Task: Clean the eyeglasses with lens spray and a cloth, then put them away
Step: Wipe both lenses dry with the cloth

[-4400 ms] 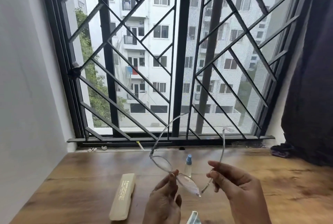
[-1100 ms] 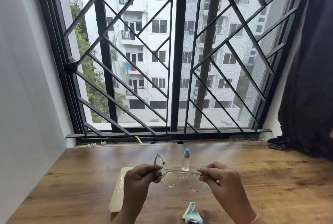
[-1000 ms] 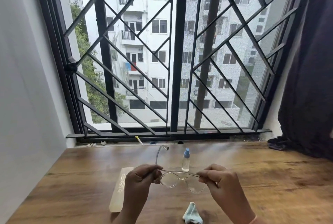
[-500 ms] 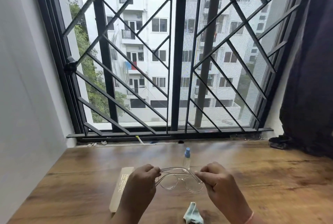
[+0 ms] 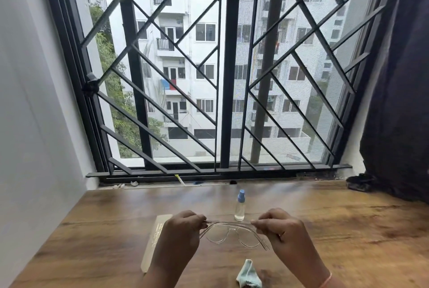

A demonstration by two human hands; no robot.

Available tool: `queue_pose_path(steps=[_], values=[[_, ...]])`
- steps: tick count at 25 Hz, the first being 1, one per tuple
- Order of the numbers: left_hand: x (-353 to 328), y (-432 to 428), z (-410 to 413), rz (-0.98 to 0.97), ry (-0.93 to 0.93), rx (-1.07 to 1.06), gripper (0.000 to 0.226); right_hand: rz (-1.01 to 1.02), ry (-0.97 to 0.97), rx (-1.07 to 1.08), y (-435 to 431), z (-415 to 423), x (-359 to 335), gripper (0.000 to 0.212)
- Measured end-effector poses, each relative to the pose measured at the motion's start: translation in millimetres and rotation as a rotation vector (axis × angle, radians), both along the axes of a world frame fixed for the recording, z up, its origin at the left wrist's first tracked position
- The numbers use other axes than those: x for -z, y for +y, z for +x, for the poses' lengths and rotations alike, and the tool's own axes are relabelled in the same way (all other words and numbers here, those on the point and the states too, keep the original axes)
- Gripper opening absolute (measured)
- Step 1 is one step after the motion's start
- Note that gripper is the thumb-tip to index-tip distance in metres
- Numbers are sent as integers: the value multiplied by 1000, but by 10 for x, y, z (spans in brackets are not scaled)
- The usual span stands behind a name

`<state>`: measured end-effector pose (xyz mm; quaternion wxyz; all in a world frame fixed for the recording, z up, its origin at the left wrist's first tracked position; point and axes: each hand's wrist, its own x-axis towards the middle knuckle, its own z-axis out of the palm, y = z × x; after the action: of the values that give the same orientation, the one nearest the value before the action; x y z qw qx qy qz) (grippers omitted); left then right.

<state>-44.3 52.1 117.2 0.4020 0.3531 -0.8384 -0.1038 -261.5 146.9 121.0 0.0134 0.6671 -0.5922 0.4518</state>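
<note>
Both hands pinch the glasses (image 5: 232, 233) by their ends: the left hand (image 5: 178, 232) curls its fingertips round the hinge at the frame's left, and the right hand (image 5: 283, 234) does the same at the right. They hold the pair level in the lower centre of the picture, just above the table (image 5: 348, 241). Seconds ago the glasses are up against the window light with both temples spread; a second ago one temple near the left hand is sticking up. Now both temples lie folded across the lenses and the pair sits lower. That reads as the check being over and the wiping likely done, so the step in hand is probably stowing. The case (image 5: 156, 241) lies shut on the table at lower left, partly behind the left hand, and would need opening first. The spray (image 5: 240, 206) stands upright just beyond the glasses, and the cloth (image 5: 248, 275) lies crumpled at the bottom edge, touched by neither hand.
</note>
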Motion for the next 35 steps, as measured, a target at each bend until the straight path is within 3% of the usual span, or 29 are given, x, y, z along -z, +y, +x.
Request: queue_pose_path(steps=[7,11,16,22,25,29,33,35], values=[[61,-26,-20,15,43,9,27,11,-86,34,2,11,-18,37],[127,-49,-4,73,161,17,26,45,-191,29,-32,25,21,36],[182,-49,-4,124,244,-33,31,30,-152,41,-70,66,115,35],[285,-136,99,591,558,56,44,-212,-118,0,-26,185,135,17],[405,-218,164,767,710,163,32,-295,-131,-112,60,356,63,10],[518,-282,205,856,732,282,40,-287,-216,-304,202,508,-123,14],[457,-252,111,968,768,388,37,-124,-508,-479,141,381,-219,22],[374,-208,13,1028,823,481,32,-42,-455,-439,66,346,-253,25]])
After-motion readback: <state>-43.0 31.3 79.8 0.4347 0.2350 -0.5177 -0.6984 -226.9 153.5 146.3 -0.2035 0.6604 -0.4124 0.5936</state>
